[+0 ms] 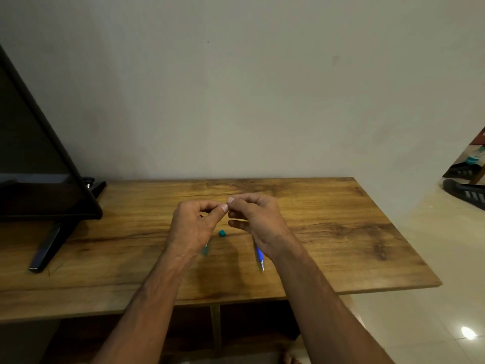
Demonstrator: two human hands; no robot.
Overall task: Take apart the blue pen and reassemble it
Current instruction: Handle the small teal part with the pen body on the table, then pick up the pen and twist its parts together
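Head view: left hand (195, 224), right hand (258, 219), fingers (223, 208) pinched together, held thing indiscernible.

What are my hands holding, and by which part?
Cannot tell: left hand and right hand meet in a pinch, but anything between them is too small to see.

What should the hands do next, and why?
Probably the right hand should reach down for the blue pen part lying on the table just beneath it: the pen is still apart, a small teal piece lies loose, and whatever the touching fingertips hold is too small to see.
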